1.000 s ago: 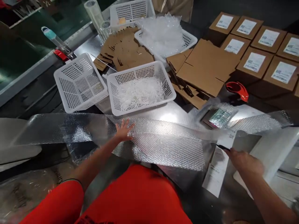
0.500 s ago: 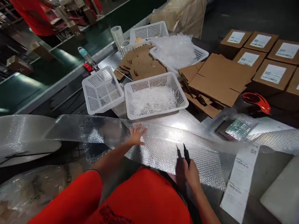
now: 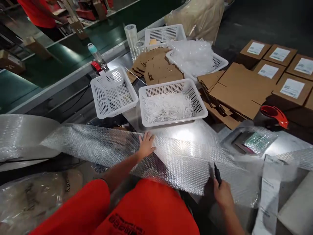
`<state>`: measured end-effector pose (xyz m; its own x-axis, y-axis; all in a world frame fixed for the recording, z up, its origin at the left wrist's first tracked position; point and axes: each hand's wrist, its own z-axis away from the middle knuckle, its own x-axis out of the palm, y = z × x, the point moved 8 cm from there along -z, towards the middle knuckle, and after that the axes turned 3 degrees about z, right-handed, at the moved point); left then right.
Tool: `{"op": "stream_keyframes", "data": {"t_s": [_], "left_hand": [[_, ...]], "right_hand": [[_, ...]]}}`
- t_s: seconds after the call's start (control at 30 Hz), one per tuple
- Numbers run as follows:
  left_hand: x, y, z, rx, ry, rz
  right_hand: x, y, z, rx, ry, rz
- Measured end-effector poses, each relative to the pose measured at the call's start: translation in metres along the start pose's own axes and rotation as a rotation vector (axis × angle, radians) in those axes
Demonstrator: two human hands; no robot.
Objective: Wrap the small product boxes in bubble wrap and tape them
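Note:
A long sheet of clear bubble wrap [image 3: 186, 166] stretches across the metal table, leading from a big roll [image 3: 26, 137] at the left. My left hand [image 3: 146, 147] lies flat on the sheet near its middle, fingers outstretched, holding nothing. Closed around a slim black utility knife [image 3: 217, 173], my right hand [image 3: 223, 194] is over the right part of the wrap. The knife's dark tip points away from me; whether it touches the sheet I cannot tell. Farther right sits a bubble-wrapped item [image 3: 259, 142], with a printed paper strip [image 3: 270, 186] nearer to me.
Beyond the wrap stand a white basket [image 3: 204, 114] of shredded filler and another white basket [image 3: 100, 114]. Flat cardboard [image 3: 244, 88] is stacked at right, beside a red tape dispenser [image 3: 275, 116] and several labelled boxes [image 3: 292, 88]. A person in red [image 3: 36, 13] is across the conveyor.
My right hand has moved right with the knife, and the bubble wrap reaches farther right. My left hand stays flat on the wrap. The view has shifted slightly.

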<state>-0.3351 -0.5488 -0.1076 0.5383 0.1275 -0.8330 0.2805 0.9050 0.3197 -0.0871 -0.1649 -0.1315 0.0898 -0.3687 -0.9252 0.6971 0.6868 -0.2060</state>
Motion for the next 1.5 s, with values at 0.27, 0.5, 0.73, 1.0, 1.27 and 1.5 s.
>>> {"op": "stream_keyframes", "data": {"t_s": [0.27, 0.5, 0.73, 1.0, 1.27, 1.5], "left_hand": [[0.008, -0.027, -0.017, 0.046, -0.145, -0.027], [0.007, -0.007, -0.043, 0.057, -0.174, -0.016], [0.001, 0.017, -0.06, 0.11, -0.188, -0.015], [0.013, 0.012, 0.002, 0.102, 0.043, -0.04], [0.03, -0.006, 0.016, 0.109, -0.084, -0.061], [0.019, -0.019, 0.028, 0.05, -0.034, -0.202]], "right_hand": [[-0.016, -0.014, 0.007, 0.103, -0.031, 0.017], [-0.004, -0.107, 0.033, -0.094, -0.053, -0.298], [0.018, -0.122, 0.017, -0.135, -0.232, -0.326], [0.012, -0.109, 0.015, -0.167, -0.222, -0.341], [-0.05, -0.128, -0.019, -0.21, -0.042, 0.2], [-0.083, -0.226, -0.089, -0.448, 0.011, 0.413]]}}
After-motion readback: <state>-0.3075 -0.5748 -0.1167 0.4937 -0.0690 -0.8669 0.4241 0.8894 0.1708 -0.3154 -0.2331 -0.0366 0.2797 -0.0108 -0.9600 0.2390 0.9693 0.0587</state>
